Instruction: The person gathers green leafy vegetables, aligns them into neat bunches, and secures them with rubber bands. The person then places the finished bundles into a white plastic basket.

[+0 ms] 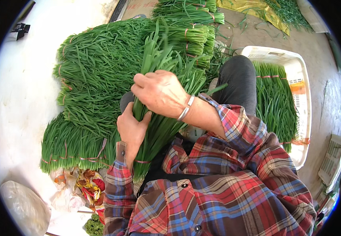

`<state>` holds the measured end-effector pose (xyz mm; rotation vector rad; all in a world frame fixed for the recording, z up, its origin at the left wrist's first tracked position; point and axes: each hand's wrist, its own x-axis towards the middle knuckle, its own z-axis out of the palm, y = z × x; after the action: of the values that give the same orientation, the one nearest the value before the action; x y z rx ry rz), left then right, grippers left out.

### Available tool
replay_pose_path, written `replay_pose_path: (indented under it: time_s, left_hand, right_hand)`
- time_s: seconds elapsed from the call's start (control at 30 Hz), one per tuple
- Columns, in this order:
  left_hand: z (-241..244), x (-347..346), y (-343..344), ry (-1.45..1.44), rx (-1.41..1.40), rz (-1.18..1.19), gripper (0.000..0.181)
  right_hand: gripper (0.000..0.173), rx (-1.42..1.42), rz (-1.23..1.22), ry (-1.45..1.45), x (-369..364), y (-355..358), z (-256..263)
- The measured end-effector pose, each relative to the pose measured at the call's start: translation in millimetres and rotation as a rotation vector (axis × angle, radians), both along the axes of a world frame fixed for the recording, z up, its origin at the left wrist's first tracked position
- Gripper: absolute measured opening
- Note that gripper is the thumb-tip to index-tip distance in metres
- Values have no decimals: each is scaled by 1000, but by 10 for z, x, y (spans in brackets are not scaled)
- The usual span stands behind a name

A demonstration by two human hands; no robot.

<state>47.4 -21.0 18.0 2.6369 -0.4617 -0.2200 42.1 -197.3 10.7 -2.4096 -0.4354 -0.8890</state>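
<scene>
A loose bunch of garlic chives (163, 126) lies across my lap. A pink tie (142, 161) circles it near the pale cut ends. My left hand (132, 126) grips the bunch from the left, its thumb lying over the leaves. Just above it, my right hand (160, 93), with a silver bangle (187, 108) on the wrist, is closed around the upper leaves. The leaf tips (155, 56) stick out beyond my right fist, some blurred. Under the fist the fingertips are hidden.
Bound chive bundles (99, 62) are heaped in front and to the left. A white plastic crate (301, 88) with more chives stands at right. Loose trimmings (288, 14) lie by a yellow sheet (253, 7). Plastic bags (26, 206) and patterned cloth (90, 184) are at lower left.
</scene>
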Motion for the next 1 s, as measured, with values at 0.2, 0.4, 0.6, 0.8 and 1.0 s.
replay_pose_path:
  time_s: [0.2,0.4,0.6,0.8,1.0]
  left_hand:
    - [-64,129,149,139,-301,43,32]
    - [-171,335,339,487,-668,254,24]
    - [-141,494,635,470,-762,551,31]
    - [-41,446,628,450,-836,568,33]
    - [-36,375,509,511,-885,472,28]
  right_hand:
    - [12,-36,-490,-141,216,-859,81]
    - [33,13,60,70,-355,28,-131]
    - [40,6,126,448,-873,223,-540]
    - [40,24,156,464,-927,187,-541]
    - [50,110,107,292,-683,189,-317]
